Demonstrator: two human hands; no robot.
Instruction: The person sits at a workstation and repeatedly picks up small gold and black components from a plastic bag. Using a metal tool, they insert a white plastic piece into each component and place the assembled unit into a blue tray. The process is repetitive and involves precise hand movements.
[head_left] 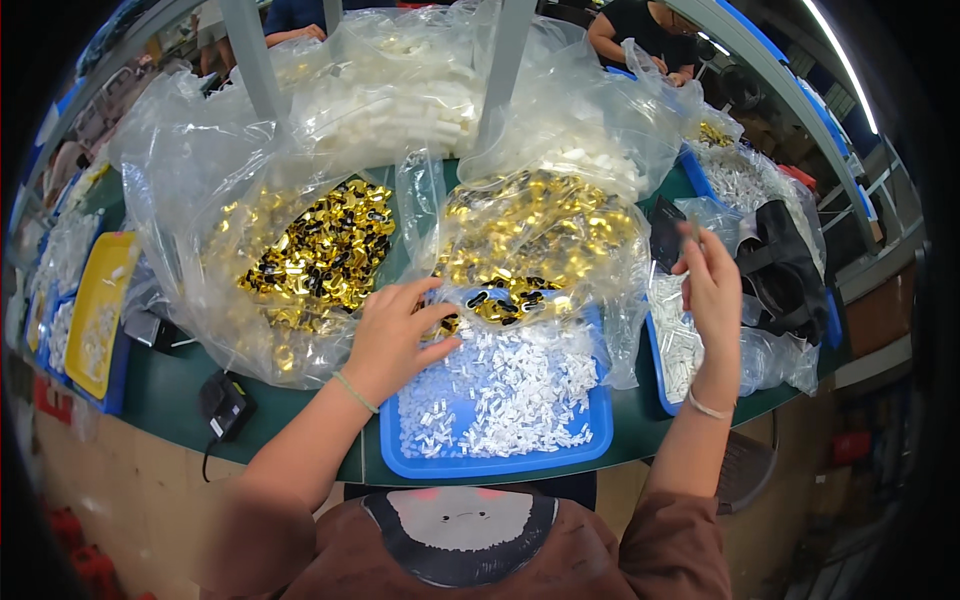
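Observation:
My left hand rests at the upper left edge of a blue tray, fingers spread, its fingertips close to some gold pieces at the bag's mouth. In the tray lie many small white pieces. Small shiny gold and black pieces spill from a clear plastic bag over the tray's far edge. My right hand is raised to the right, over a second tray of white pieces. Its thumb and fingers pinch together at a small blurred thing, too unclear to name.
Another clear bag with gold and black pieces lies left. Large bags of white parts fill the back, behind metal posts. A yellow tray, a black device and a black bag flank me. People sit opposite.

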